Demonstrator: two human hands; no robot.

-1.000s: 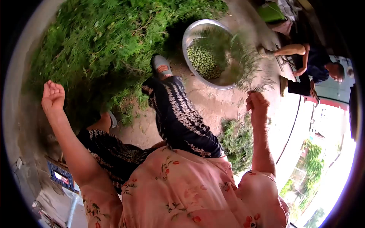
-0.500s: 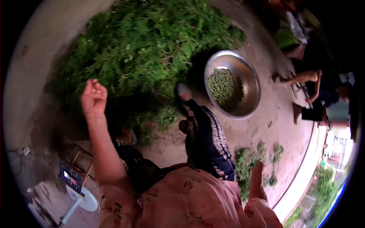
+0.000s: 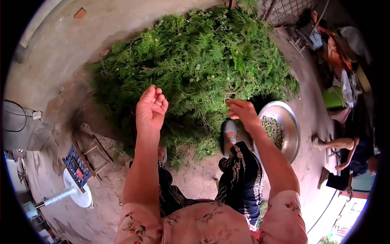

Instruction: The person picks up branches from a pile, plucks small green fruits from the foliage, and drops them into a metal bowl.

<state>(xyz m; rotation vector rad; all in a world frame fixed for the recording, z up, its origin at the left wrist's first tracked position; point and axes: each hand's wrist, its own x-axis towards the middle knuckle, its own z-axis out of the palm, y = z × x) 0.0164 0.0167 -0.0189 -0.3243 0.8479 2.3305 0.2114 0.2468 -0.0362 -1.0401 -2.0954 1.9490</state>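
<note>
A large heap of green conifer branches [image 3: 199, 53] lies on the ground ahead, with small pale-green cones among the sprays. Over its near left part is my left hand [image 3: 151, 109], palm turned up and fingers curled in toward the thumb. My right hand [image 3: 245, 115] hovers at the heap's near right edge, back of the hand up, thumb and fingers drawn together. Whatever either pinch holds, if anything, is too small to make out. Beside my right forearm stands a wide metal basin [image 3: 295, 132], partly hidden by it, with many small green cones [image 3: 273, 129] inside.
My shoe [image 3: 230, 129] rests against the heap's near edge. At the left are a small wooden-framed stool [image 3: 79, 166] and a round white base [image 3: 83, 197]. Another person's leg [image 3: 339, 143] is at the far right, below piled bags and a green container [image 3: 333, 97].
My right hand has come up from low on the right side to the heap's edge. The view has turned, so heap and basin appear farther right. My left hand stays curled.
</note>
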